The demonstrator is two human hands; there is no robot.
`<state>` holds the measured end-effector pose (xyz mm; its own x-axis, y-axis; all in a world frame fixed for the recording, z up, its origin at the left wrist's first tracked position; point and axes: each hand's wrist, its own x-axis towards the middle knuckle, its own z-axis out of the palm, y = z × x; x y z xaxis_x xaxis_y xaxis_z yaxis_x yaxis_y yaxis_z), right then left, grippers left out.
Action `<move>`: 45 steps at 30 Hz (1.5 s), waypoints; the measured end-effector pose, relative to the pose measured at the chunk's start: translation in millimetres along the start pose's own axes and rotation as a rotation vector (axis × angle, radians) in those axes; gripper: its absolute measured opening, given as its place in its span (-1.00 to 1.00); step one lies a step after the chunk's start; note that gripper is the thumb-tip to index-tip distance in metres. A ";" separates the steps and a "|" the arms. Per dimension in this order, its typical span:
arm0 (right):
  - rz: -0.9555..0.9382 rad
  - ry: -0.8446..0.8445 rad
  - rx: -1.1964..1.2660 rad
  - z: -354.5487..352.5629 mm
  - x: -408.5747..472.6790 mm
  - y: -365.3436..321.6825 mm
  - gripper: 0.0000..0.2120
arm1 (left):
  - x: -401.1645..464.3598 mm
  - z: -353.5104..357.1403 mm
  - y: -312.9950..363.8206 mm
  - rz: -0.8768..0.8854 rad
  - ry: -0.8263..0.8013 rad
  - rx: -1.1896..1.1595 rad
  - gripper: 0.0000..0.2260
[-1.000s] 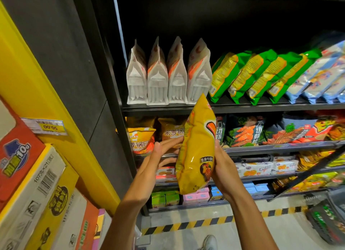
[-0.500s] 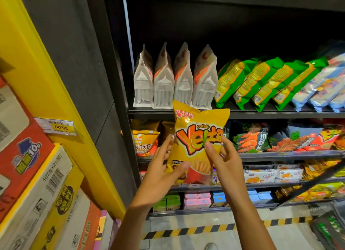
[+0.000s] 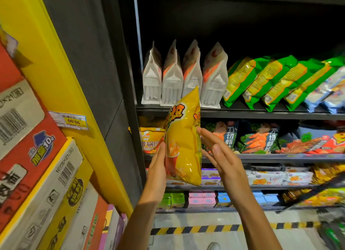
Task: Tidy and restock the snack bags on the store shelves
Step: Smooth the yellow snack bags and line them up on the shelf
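- Yellow chip bag (image 3: 183, 137) stands edge-on in front of the shelves, its top corner at twelve o'clock, reaching up past the lip of the upper shelf (image 3: 261, 115).
- My left hand (image 3: 158, 167) has the grip: it holds the bag's left edge from about eight o'clock, though how my fingers lie on the far side I cannot tell.
- My right hand (image 3: 218, 152) is flat with straight fingers; its fingertips touch the bag's right face at about three o'clock and hold nothing.
- I judge the slot to aim for is the second shelf, just right of the orange snack bag (image 3: 151, 141), at nine o'clock from mine.
- To do this well, I steady the bag with the flat right palm while the left guides the lower end in first.
- I keep the printed front facing out and upright, and avoid knocking the white pouches (image 3: 184, 78) above at twelve o'clock.
- Squeezing lightly matters; puffed bags crush and slip.
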<state>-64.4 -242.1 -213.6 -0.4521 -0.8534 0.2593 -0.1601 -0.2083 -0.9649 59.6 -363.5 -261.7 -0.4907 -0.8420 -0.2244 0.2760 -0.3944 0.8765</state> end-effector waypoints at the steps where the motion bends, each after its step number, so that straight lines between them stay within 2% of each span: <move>1: 0.007 -0.002 0.003 -0.6 -0.2 -0.1 -0.59 | 0.4 -1.9 -2.3 0.005 -0.007 0.008 -0.22; 4: 0.035 -0.005 0.013 -2.2 1.3 -1.0 -0.59 | -2.6 -1.5 3.3 0.034 -0.032 0.085 -0.14; 6: 0.054 -0.026 -0.013 -3.7 0.1 -1.4 -0.56 | -8.5 2.1 10.4 0.118 -0.059 0.188 -0.35; 8: 0.091 -0.059 -0.058 -5.4 -2.3 0.2 -0.40 | -11.2 0.8 10.9 0.189 -0.100 0.312 -0.55; 10: 0.123 0.007 -0.052 -10.6 -4.4 4.8 -0.27 | -15.9 1.5 14.8 0.194 -0.194 0.397 -0.65; 13: 0.177 0.128 0.003 -21.3 -5.2 6.0 -0.32 | -19.8 -2.1 21.9 0.286 -0.357 0.442 -0.54; 16: 0.274 0.176 0.059 -29.8 -4.4 4.1 -0.46 | -25.0 -3.5 30.3 0.440 -0.510 0.582 -0.40; 20: 0.378 0.146 0.030 -35.1 -4.4 1.2 -0.34 | -30.2 -3.8 39.9 0.488 -0.646 0.744 -0.30; 23: 0.425 0.142 0.028 -34.5 -9.0 0.5 -0.41 | -29.0 -5.8 38.5 0.464 -0.647 0.778 -0.32; 25: 0.407 0.117 0.049 -36.0 -12.4 3.5 -0.38 | -28.6 -7.8 34.1 0.437 -0.617 0.772 -0.33; 30: 0.119 0.042 -0.055 -40.4 -26.3 -0.4 -0.33 | -29.3 -13.1 29.6 0.437 -0.491 0.747 -0.41; 33: -0.005 -0.059 -0.121 -39.2 -32.2 -0.7 -0.47 | -31.3 -12.1 29.4 0.378 -0.474 0.660 -0.43; 36: -0.029 0.050 -0.128 -32.4 -30.8 1.1 -0.57 | -31.7 -11.2 28.6 0.370 -0.470 0.665 -0.43; 40: -0.023 0.268 -0.104 -25.6 -28.5 4.2 -0.80 | -32.1 -10.9 26.5 0.336 -0.557 0.667 -0.37; 45: 0.022 0.395 -0.061 -18.8 -26.3 7.6 -0.88 | -32.5 -6.3 22.3 0.331 -0.556 0.688 -0.47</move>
<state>-70.2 -212.3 -226.9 -0.7569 -0.6052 0.2466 -0.1934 -0.1529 -0.9691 86.9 -347.2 -237.5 -0.8472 -0.5063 0.1610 0.0105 0.2870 0.9579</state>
